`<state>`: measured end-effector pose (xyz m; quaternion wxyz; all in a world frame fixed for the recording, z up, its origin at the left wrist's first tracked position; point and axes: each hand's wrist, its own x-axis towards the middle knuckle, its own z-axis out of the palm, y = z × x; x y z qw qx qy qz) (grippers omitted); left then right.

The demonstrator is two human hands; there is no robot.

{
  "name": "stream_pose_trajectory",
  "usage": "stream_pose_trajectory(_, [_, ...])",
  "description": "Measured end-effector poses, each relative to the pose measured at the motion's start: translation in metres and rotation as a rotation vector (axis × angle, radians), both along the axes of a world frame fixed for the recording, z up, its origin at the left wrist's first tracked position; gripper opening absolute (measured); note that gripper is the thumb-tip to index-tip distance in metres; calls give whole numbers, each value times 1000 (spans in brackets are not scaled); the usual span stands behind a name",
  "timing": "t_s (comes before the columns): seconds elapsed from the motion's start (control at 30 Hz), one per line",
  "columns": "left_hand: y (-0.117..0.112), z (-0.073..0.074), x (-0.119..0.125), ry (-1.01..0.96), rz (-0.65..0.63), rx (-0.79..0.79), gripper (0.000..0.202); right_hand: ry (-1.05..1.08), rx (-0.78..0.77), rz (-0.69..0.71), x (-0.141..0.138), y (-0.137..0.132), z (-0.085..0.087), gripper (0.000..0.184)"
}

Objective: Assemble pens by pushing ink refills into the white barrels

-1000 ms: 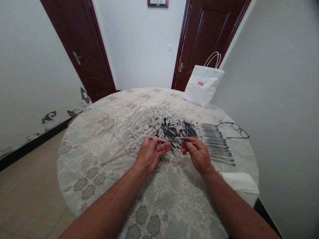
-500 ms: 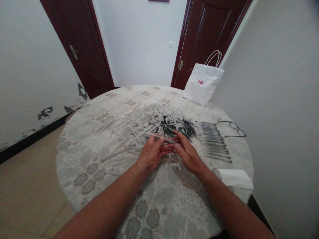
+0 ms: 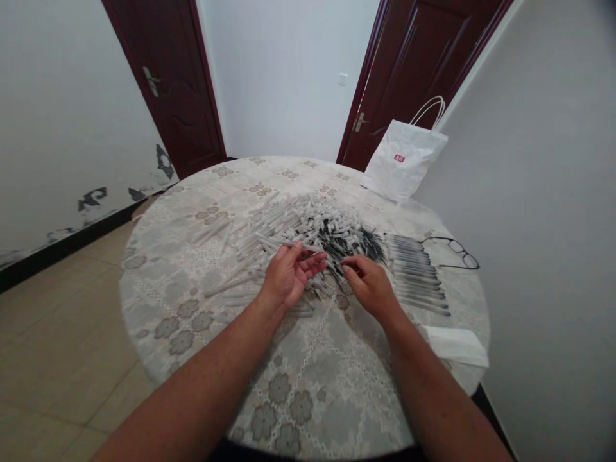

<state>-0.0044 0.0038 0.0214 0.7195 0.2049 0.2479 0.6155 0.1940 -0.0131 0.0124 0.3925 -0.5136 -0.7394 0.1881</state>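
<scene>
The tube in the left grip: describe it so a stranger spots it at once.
Find the round table, then the heap of pale tubes near its middle. In front of the heap is the left hand. The held tube is the one pinched at the thumb in that grip, while its pale neighbours lie heaped on the cloth.

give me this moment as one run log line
left hand: holds pale tube | right hand: near loose pile, grip unclear | right side: row of sticks, eyeglasses
</scene>
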Motion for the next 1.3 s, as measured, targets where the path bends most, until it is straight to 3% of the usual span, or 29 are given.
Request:
stream_pose_trajectory(0.1, [2,1,-3,-21,34,-12,22,-256,53,70,6,-5,-6,15])
stream_pose_trajectory(0.3, [2,2,-4,-32,36,-7,25,-504,-57,189,-4,-12,-12,17])
stream_pose_trajectory(0.53, [3,4,-6,-26,67,11,25,-689,-117,84,-22,-18,-13,20])
stream_pose_trajectory(0.8, [3,3,-5,-5,84,29,28,-716,-95,16,-22,-17,-16,18])
stream_pose_trajectory(1.03, [2,0,-2,56,71,63,29,-636,-20,3,-30,-16,-18,36])
stream_pose_trajectory(1.3, [3,-2,-2,78,84,63,32,-703,-63,2,-38,-17,-20,29])
